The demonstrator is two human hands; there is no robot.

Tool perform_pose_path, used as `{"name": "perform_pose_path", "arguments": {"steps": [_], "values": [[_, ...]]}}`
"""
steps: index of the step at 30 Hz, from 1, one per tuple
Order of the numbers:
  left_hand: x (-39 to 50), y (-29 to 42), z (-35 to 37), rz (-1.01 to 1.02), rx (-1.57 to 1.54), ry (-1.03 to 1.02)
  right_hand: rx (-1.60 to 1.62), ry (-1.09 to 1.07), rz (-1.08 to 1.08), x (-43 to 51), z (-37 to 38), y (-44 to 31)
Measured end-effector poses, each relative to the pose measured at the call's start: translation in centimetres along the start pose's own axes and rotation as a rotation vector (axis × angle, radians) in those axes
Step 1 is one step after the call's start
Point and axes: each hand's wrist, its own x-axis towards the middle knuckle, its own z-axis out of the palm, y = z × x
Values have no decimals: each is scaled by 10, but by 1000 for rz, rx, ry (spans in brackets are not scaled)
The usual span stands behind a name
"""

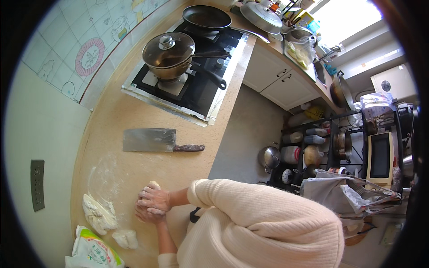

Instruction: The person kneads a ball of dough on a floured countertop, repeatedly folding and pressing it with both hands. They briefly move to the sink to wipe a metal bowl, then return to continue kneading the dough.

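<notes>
My right hand (156,198) lies over my left hand (147,214) on the wooden-toned countertop (134,174). Both are dusted with flour and press together on a piece of dough (154,183); only a pale edge of it shows past the fingers, the rest being hidden. Left of the hands sits a larger, rough floury lump of dough (99,214). A smaller pale dough piece (125,238) lies below it. Beyond my right hand, a cleaver (149,140) with a dark handle rests flat, its blade smeared with flour.
A flour bag (97,251) stands at the lower left. Past the cleaver is a gas stove (201,100) bearing a lidded pan (169,55) and a frying pan (207,18), handles toward the counter's edge. A storage rack (330,134) with pots and jars stands behind.
</notes>
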Motion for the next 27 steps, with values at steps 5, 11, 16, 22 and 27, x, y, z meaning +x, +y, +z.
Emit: {"name": "perform_pose_path", "arguments": {"steps": [5,11,16,22,27], "values": [[30,-13,-1,30,-297,79,-94,-5,90,30,3,11],[61,-23,0,-58,-270,-128,-88,-132,243,61,2,16],[85,-42,14,14,-512,-89,-51,-52,251,77,8,24],[98,-52,25,2,-422,41,-85,5,344,94,16,33],[104,-56,29,-68,-347,-11,-138,-22,458,105,17,35]]}}
